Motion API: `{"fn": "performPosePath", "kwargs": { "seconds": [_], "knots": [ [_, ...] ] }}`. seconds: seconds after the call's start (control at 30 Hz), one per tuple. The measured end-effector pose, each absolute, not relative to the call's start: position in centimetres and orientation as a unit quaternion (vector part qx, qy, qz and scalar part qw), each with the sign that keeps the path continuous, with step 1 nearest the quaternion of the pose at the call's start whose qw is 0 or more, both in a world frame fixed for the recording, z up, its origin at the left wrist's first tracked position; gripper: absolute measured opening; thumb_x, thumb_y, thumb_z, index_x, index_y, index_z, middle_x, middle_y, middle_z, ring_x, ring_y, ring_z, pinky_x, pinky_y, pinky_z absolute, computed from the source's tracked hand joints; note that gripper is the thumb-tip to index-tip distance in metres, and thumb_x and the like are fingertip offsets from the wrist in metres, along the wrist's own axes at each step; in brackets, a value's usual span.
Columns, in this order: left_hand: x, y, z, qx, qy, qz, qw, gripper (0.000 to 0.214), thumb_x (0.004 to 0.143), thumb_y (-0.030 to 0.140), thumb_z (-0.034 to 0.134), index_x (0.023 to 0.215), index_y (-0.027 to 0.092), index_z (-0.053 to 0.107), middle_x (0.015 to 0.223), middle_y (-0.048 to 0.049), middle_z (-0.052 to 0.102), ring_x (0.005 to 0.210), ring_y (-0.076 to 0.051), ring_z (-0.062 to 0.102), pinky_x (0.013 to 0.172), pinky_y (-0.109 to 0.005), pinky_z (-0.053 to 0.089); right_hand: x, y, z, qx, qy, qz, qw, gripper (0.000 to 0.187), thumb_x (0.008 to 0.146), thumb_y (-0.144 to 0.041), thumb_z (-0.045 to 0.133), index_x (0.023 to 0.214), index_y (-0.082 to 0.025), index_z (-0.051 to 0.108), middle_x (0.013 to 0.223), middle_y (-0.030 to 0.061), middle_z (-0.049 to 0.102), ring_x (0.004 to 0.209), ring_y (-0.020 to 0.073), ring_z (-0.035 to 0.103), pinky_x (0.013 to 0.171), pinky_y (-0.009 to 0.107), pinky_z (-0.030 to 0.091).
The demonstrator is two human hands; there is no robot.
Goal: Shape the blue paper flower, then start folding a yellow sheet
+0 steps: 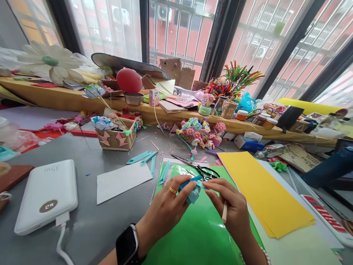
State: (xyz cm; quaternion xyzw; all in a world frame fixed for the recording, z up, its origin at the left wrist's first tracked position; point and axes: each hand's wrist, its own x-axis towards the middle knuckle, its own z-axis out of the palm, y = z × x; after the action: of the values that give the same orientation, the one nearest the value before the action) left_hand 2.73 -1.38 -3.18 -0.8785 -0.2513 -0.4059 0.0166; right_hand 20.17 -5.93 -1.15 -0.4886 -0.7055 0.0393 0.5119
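Note:
My left hand (165,209), with a ring and a watch, has its fingers closed around a piece of folded blue paper (193,195). On the paper's right edge, my right hand (233,208) pinches with thumb and forefinger. A thin wooden stick (224,214) is tucked in the curled fingers of that same hand. Both hands are above a glossy green sheet (198,235). Black-handled scissors (206,172) lie just beyond the fingertips. Several light-blue folded paper strips (139,157) rest beyond a white paper rectangle (124,183) to the left.
A white power bank (49,195) with a cable sits at left. Yellow paper (264,191) lies at right. Toward the back stand a decorated cardboard box (117,140) and a bunch of crocheted flowers (196,129). Crafts and jars crowd the ledge (150,116) under the windows.

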Motion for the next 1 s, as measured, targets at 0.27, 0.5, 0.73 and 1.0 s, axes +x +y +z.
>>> {"fn": "performPosePath", "kwargs": {
  "seconds": [0.27,0.5,0.73,1.0],
  "knots": [
    [2.2,-1.2,-2.9,-0.868,-0.248,-0.43,0.003,0.053,0.076,0.0,0.042,0.122,0.025,0.041,0.11,-0.0087,0.045,0.104,-0.021,0.05,0.086,-0.035,0.049,20.9,-6.1,-1.0,-0.471,-0.733,0.01,0.491,0.02,0.079,-0.017,0.059,0.098,-0.023,0.065,0.085,0.005,0.062,0.067,0.015,0.059,0.053,0.025,0.05],
    [2.7,-1.3,-2.7,-0.845,-0.25,-0.418,-0.22,0.041,0.078,0.01,0.053,0.115,0.026,0.044,0.107,-0.0063,0.048,0.104,-0.02,0.048,0.089,-0.033,0.044,20.7,-5.8,-0.9,-0.473,-0.737,-0.003,0.483,0.023,0.079,-0.014,0.056,0.099,-0.023,0.063,0.082,0.0053,0.059,0.065,0.0146,0.058,0.049,0.024,0.048],
    [2.6,-1.1,-2.2,-0.778,-0.292,-0.294,-0.472,0.041,0.073,0.036,0.062,0.109,0.021,0.047,0.1,-0.0028,0.054,0.084,-0.016,0.053,0.073,-0.027,0.045,20.6,-5.2,-1.5,-0.48,-0.733,0.028,0.482,0.011,0.082,-0.018,0.054,0.082,-0.02,0.065,0.073,0.0041,0.06,0.062,0.0141,0.059,0.052,0.024,0.049],
    [2.0,0.2,-1.1,-0.735,-0.31,-0.25,-0.549,0.025,0.079,0.038,0.053,0.084,0.015,0.061,0.082,-0.002,0.061,0.075,-0.014,0.056,0.068,-0.024,0.044,20.2,-5.7,-1.2,-0.498,-0.754,0.129,0.409,0.008,0.08,-0.019,0.055,0.076,-0.018,0.062,0.073,0.0031,0.059,0.061,0.0132,0.056,0.049,0.022,0.045]
  ]
}}
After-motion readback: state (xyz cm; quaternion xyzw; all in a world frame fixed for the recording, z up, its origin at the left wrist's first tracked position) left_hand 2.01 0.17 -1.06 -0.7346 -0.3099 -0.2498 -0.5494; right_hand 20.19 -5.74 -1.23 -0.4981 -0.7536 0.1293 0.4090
